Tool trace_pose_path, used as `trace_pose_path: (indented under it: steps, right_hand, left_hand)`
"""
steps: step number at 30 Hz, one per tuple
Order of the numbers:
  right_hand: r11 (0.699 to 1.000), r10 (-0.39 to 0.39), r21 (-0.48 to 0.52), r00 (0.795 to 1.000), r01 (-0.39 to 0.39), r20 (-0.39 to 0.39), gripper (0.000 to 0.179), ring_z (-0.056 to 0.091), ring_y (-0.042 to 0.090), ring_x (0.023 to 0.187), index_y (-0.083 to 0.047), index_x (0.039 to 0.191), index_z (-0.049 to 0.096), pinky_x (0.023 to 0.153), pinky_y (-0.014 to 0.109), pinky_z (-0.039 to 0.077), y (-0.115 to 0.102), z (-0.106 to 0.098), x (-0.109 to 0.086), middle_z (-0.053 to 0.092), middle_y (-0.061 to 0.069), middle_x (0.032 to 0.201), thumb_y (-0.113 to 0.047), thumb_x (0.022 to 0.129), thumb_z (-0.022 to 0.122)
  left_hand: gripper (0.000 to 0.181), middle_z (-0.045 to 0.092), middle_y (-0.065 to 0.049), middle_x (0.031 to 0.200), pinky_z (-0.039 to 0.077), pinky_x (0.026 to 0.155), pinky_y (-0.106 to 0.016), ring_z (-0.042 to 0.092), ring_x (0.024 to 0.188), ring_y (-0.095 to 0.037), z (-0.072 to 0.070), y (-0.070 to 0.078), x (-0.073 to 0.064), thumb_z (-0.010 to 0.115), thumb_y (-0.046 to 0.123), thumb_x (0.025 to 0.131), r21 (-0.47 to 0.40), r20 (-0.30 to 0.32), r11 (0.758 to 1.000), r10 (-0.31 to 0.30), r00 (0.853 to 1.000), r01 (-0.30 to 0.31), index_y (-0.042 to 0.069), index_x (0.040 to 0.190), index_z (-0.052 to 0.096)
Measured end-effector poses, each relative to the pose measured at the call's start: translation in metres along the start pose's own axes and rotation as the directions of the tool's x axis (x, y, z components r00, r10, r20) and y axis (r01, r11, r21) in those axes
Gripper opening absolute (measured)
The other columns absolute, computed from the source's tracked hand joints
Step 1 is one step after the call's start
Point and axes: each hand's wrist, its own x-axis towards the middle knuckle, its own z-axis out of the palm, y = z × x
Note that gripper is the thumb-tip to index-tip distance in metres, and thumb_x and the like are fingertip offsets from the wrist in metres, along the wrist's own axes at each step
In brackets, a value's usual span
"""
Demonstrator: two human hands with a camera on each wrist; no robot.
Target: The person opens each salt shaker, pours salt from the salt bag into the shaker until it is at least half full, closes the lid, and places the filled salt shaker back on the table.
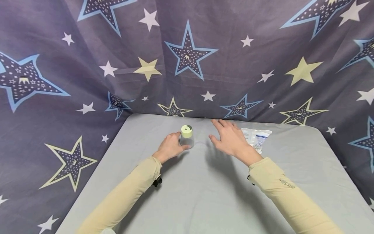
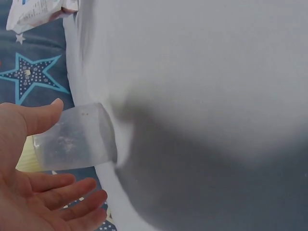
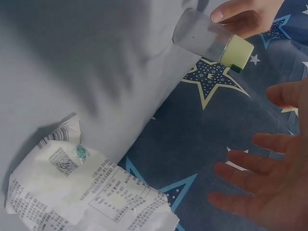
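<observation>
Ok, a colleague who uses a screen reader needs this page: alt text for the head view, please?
A left hand is at a yellow-capped bottle, while the right hand, spread, partly hides a white packet on a grey table. Behind is a dark star-print cloth.

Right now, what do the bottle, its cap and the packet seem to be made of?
Bottle: probably smooth, slightly hazy plastic, as light passes through it; glass remains possible.
Cap: likely opaque, moulded plastic, judging by its even pale yellow-green colour.
Packet: thin, flexible film or coated paper, printed and creased; the look does not settle which.
</observation>
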Motion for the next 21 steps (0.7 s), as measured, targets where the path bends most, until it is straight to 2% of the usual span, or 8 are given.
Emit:
trace_pose_path:
  steps: [7, 14, 21]
  right_hand:
    - [1.000, 0.007, 0.003, 1.000, -0.007, 0.002, 0.067, 0.047, 0.045, 0.140, -0.008, 0.158, 0.047, 0.116, 0.062, 0.033, -0.001, 0.000, 0.000, 0.052, 0.021, 0.153, -0.042, 0.102, 0.060]
    - [1.000, 0.009, 0.001, 1.000, -0.009, 0.000, 0.068, 0.049, 0.045, 0.139, -0.009, 0.158, 0.046, 0.115, 0.063, 0.034, 0.000, 0.002, 0.001, 0.053, 0.021, 0.152, -0.043, 0.102, 0.060]
    - [1.000, 0.019, 0.004, 1.000, -0.019, 0.019, 0.068, 0.050, 0.045, 0.138, -0.009, 0.159, 0.045, 0.115, 0.063, 0.034, 0.000, 0.005, 0.001, 0.054, 0.021, 0.151, -0.043, 0.102, 0.060]
  left_hand:
    - [0.065, 0.070, -0.024, 0.125, 0.053, 0.100, -0.049, 0.068, 0.115, -0.038, 0.003, 0.001, 0.004, 0.090, 0.031, 0.086, -0.058, 0.012, 0.998, -0.025, 1.000, 0.026, -0.006, 0.133, 0.063]
    - [0.067, 0.070, -0.023, 0.123, 0.052, 0.101, -0.048, 0.067, 0.115, -0.038, 0.007, -0.001, 0.010, 0.093, 0.028, 0.084, -0.072, -0.002, 0.996, -0.046, 0.999, 0.046, -0.007, 0.131, 0.062]
    - [0.067, 0.070, -0.023, 0.124, 0.051, 0.102, -0.048, 0.066, 0.117, -0.038, 0.011, -0.004, 0.012, 0.093, 0.029, 0.083, -0.078, 0.002, 0.996, -0.041, 0.999, 0.041, -0.007, 0.131, 0.062]
